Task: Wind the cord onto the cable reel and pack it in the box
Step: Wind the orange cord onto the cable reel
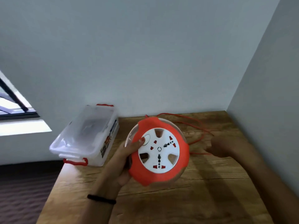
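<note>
While left hand (127,152) grips the cable reel (159,152) w/ thumb on its face, right hand (221,147) is blurred, fingers can't tell; cord (196,122) loose on tabletop (202,191), box (85,135) shut.

Box (84,136) left of reel (159,151)

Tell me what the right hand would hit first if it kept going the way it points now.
The right hand is blurred but seems to point left. The red cord at its fingers comes first, then probably the cable reel held by the left hand. Depth is uncertain.
</note>
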